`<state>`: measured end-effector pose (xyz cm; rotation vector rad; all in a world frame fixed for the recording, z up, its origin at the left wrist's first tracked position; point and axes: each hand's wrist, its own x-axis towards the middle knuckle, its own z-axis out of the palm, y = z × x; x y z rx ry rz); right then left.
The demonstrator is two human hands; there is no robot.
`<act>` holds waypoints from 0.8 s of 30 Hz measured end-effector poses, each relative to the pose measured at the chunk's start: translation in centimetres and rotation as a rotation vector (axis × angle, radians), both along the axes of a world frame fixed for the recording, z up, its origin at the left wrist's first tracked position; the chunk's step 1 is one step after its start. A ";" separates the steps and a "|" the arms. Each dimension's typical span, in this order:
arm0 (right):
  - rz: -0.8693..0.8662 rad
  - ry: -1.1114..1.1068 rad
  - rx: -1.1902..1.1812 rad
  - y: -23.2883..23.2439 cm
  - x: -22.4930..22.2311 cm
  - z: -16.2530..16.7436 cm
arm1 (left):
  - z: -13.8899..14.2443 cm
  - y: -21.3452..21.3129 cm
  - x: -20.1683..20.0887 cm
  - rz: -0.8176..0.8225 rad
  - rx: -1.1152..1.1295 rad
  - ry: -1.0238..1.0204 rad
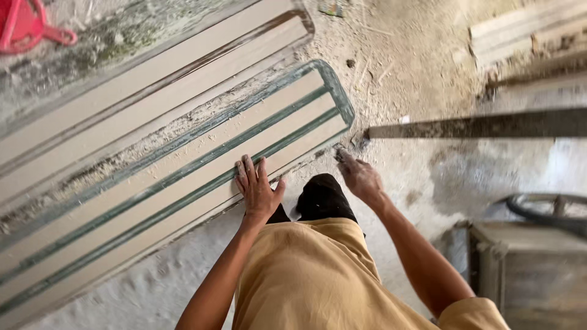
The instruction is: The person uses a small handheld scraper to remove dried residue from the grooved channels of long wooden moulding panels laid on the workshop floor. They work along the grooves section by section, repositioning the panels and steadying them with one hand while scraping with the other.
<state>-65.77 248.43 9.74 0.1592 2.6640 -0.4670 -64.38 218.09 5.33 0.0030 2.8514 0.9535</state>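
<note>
A long pale wooden panel (183, 171) with green-edged grooves lies slanted on the dusty floor below me. My left hand (257, 189) rests flat on its near edge, fingers spread. My right hand (358, 177) hovers just off the panel's rounded end, fingers loosely pinched, and whether it holds anything I cannot tell. A second similar panel (153, 73) with brown grooves lies beside the first, farther from me. My tan garment (306, 281) fills the lower middle of the view.
Sawdust covers the floor (403, 61). A dark long bar (477, 125) crosses at the right. Planks (526, 30) lie top right. A grey box (526, 263) with a wheel-like ring (544, 208) stands at lower right. A red plastic object (24, 24) sits top left.
</note>
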 end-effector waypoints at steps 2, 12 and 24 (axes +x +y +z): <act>0.195 -0.039 0.141 3.0 -4.1 0.8 | -0.3 1.1 -0.7 0.048 -0.036 -0.038; 1.501 -0.152 0.468 9.3 -24.5 5.2 | -1.5 9.2 -5.1 0.658 -0.121 -0.083; 1.646 -0.167 0.305 -3.8 -24.3 5.4 | -2.2 8.1 -7.0 0.838 0.013 -0.087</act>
